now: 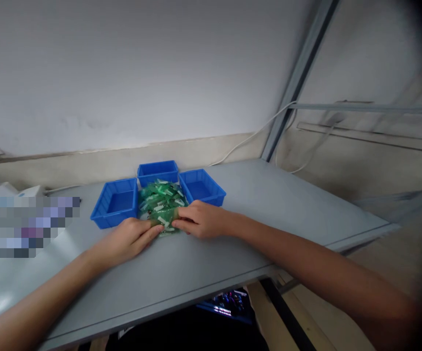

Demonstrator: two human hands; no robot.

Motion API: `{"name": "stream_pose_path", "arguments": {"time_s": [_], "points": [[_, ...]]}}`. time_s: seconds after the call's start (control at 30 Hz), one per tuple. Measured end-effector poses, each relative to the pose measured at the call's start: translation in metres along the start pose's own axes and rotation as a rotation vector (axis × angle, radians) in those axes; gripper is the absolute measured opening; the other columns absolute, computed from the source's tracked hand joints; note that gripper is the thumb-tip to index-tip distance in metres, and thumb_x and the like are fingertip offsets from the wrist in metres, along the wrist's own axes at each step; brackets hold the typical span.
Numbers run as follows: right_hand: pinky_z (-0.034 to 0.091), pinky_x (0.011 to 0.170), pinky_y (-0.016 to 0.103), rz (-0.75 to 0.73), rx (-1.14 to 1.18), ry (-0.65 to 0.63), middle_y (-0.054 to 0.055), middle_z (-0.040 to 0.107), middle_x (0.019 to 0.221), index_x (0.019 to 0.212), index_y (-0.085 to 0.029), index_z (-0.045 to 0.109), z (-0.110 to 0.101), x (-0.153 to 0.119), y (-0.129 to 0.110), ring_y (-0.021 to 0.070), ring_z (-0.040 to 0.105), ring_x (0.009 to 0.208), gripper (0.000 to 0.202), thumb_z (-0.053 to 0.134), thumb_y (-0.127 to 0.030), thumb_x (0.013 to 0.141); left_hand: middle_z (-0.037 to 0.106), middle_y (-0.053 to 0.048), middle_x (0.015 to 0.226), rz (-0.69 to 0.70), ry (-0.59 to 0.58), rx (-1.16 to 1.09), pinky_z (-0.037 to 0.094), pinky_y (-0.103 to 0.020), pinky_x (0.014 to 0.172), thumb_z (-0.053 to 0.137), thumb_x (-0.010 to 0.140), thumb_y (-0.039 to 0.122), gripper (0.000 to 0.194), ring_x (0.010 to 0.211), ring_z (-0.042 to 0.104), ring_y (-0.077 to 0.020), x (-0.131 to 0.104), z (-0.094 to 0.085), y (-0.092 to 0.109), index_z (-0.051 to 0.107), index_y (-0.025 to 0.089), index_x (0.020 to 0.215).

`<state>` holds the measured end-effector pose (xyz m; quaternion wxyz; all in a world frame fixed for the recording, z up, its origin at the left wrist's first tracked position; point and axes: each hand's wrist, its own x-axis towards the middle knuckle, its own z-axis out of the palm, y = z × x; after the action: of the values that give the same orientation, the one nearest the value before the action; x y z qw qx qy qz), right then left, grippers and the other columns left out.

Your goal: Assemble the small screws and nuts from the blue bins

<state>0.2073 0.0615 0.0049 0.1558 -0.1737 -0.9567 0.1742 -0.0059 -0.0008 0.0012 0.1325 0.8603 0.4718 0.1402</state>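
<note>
A heap of small green see-through plastic bags (160, 192), with white pieces inside, lies on the table between the blue bins. At its near edge, my left hand (134, 235) and my right hand (203, 220) pinch the two sides of one green plastic bag (165, 218). White strips show through its film. My fingertips partly cover the bag's edges, and the two hands are a short way apart. My right hand is just in front of the right blue bin (214, 199).
A left blue bin (114, 219) and a back blue bin (158, 179) flank the heap on the grey table (269, 195). White items and a blurred-out patch (35, 226) are at the left. A white cable (243, 141) runs along the wall to a metal post (291, 92).
</note>
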Motion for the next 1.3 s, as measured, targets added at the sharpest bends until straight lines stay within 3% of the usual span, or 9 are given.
{"name": "stream_pose_path", "arguments": {"time_s": [0.2,0.6,0.93,1.03,1.13,1.3], "points": [[0.03,0.053,0.022,0.004,0.011,-0.044,0.0,0.057,0.06,0.069,-0.014,0.053,0.001,0.0,-0.001,0.0076,0.048,0.054,0.028,0.041,-0.03,0.09,0.052,0.002,0.053,0.029,-0.013,0.033,0.034,-0.023,0.051,0.031,0.094,0.035,0.042,0.048,0.049,-0.0107,0.0,0.001,-0.002,0.051,0.018,0.062],[0.029,0.051,0.022,-0.033,-0.07,-0.043,-0.001,0.052,0.056,0.064,-0.015,0.053,0.005,0.0,0.004,0.0081,0.044,0.051,0.032,0.044,-0.035,0.087,0.054,0.001,0.053,0.045,-0.005,0.126,0.035,-0.024,0.05,0.032,0.093,0.036,0.04,0.047,0.05,-0.0126,0.0,0.003,-0.002,0.058,0.018,0.068],[0.03,0.053,0.023,-0.059,-0.125,-0.074,-0.001,0.052,0.056,0.067,-0.016,0.052,0.006,0.0,0.005,0.0089,0.044,0.052,0.031,0.043,-0.037,0.087,0.06,-0.003,0.064,0.127,-0.066,0.268,0.039,-0.025,0.055,0.028,0.094,0.037,0.043,0.057,0.056,-0.0151,0.001,0.005,-0.002,0.062,0.017,0.075],[0.03,0.053,0.022,-0.062,-0.131,-0.076,-0.001,0.052,0.056,0.069,-0.015,0.054,0.007,0.0,0.006,0.0092,0.044,0.052,0.03,0.043,-0.037,0.087,0.06,-0.002,0.063,0.099,-0.052,0.17,0.038,-0.024,0.054,0.032,0.093,0.037,0.041,0.056,0.055,-0.0135,0.001,0.005,0.0,0.062,0.017,0.074],[0.03,0.053,0.022,-0.061,-0.132,-0.077,-0.001,0.054,0.057,0.069,-0.015,0.055,0.008,0.0,0.007,0.0092,0.044,0.052,0.031,0.043,-0.037,0.087,0.058,0.0,0.06,-0.018,-0.073,-0.028,0.037,-0.021,0.049,0.036,0.09,0.041,0.037,0.052,0.052,-0.0115,0.0,0.003,0.002,0.06,0.018,0.077],[0.031,0.053,0.023,-0.046,-0.124,-0.097,0.0,0.054,0.057,0.067,-0.016,0.054,0.008,-0.001,0.006,0.0092,0.044,0.053,0.032,0.044,-0.038,0.087,0.054,0.002,0.061,-0.226,-0.321,-0.379,0.037,-0.018,0.044,0.046,0.083,0.047,0.031,0.051,0.05,-0.0102,-0.001,-0.007,-0.002,0.056,0.018,0.079]]}}
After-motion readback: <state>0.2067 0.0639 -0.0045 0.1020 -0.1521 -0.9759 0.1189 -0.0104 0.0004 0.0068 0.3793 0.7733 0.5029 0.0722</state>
